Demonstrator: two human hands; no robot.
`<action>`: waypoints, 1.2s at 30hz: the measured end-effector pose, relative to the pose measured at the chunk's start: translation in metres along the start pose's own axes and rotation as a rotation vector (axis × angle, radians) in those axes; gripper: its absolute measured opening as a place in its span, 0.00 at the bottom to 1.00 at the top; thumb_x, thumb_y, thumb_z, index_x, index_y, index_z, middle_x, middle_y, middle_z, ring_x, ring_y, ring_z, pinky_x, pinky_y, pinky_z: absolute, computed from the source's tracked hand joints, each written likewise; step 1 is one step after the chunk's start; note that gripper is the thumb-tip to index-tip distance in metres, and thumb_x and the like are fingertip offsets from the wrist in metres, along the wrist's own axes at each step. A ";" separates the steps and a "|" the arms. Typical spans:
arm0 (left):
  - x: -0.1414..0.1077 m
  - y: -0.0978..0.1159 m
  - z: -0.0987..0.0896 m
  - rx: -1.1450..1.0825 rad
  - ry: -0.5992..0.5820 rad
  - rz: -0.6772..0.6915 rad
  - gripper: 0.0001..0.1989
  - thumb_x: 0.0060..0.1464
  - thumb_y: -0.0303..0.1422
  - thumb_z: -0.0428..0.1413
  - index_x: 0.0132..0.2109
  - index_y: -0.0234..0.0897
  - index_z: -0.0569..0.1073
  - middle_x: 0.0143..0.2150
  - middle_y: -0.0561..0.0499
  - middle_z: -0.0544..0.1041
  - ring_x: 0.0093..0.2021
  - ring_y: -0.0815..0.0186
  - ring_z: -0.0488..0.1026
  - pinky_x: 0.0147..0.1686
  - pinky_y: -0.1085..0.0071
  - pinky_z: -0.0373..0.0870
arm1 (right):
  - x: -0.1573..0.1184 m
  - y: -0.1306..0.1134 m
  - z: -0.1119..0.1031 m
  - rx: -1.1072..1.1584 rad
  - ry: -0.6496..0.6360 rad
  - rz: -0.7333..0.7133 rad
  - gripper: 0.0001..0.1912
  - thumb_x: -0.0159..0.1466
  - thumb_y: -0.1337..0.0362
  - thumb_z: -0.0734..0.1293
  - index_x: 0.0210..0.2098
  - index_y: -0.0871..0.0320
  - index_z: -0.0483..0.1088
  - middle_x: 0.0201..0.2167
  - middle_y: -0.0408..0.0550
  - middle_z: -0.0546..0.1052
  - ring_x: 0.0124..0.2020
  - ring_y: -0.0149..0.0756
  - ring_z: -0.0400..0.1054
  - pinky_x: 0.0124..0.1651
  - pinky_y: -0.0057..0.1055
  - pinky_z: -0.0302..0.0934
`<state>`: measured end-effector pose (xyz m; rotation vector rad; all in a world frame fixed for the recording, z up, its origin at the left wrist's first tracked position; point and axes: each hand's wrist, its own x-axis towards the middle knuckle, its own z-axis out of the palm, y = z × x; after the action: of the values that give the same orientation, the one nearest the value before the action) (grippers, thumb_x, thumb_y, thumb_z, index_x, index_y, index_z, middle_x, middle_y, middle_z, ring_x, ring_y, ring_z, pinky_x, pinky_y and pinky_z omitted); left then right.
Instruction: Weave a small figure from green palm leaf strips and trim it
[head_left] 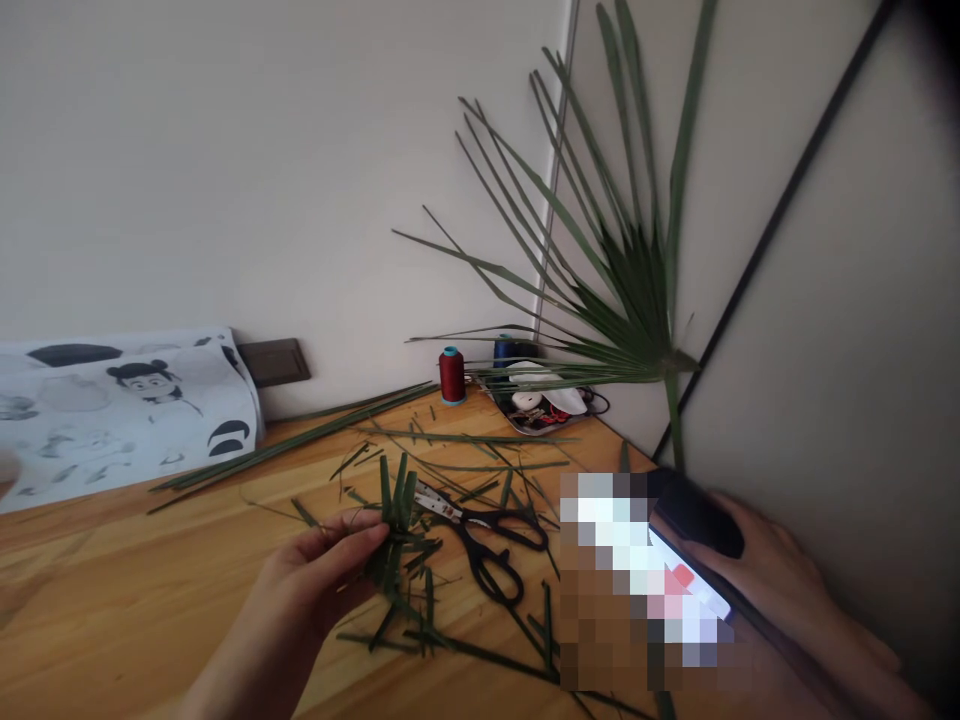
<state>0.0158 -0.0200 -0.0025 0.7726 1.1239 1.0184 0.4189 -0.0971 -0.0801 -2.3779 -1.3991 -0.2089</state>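
Note:
My left hand [341,560] pinches a small bundle of woven green leaf strips [397,530] between thumb and fingers, with several strip ends pointing up and others hanging down. Right behind the bundle, black-handled scissors [480,535] lie on the wooden table, blades toward it. At the right, my right hand [772,560] is closed around a dark object [697,510] beside a lit phone screen [694,580]. A pixelated patch covers much of that screen and the table next to it. Cut leaf pieces [480,650] lie scattered around the scissors.
A large fan palm leaf [637,300] leans in the corner. Near its base stand a red thread spool [452,376], a blue spool [510,355] and a tray of small items [532,425]. Printed paper [150,410] and long leaf strips [300,435] lie at the left.

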 end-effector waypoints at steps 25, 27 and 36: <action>0.003 -0.003 -0.008 0.015 -0.020 0.001 0.07 0.39 0.30 0.62 0.30 0.36 0.75 0.29 0.52 0.76 0.31 0.68 0.72 0.30 0.76 0.69 | 0.013 -0.008 -0.003 -0.124 -0.107 0.052 0.45 0.49 0.43 0.60 0.57 0.68 0.51 0.46 0.64 0.69 0.45 0.57 0.64 0.41 0.46 0.60; 0.001 -0.001 -0.006 0.015 -0.016 -0.003 0.07 0.38 0.30 0.62 0.30 0.36 0.75 0.28 0.53 0.76 0.30 0.68 0.72 0.30 0.76 0.69 | 0.016 -0.007 -0.003 -0.114 -0.106 0.056 0.45 0.48 0.43 0.61 0.57 0.67 0.51 0.46 0.62 0.70 0.45 0.57 0.64 0.41 0.47 0.60; -0.004 0.007 0.001 -0.007 0.017 -0.014 0.04 0.39 0.28 0.61 0.28 0.36 0.75 0.25 0.53 0.77 0.26 0.70 0.72 0.28 0.76 0.67 | 0.000 -0.016 -0.005 -0.178 0.025 -0.093 0.42 0.56 0.46 0.55 0.57 0.75 0.47 0.53 0.69 0.60 0.54 0.60 0.53 0.51 0.46 0.53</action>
<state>0.0151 -0.0217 0.0053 0.7512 1.1380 1.0186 0.4051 -0.0919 -0.0717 -2.4429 -1.5392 -0.4020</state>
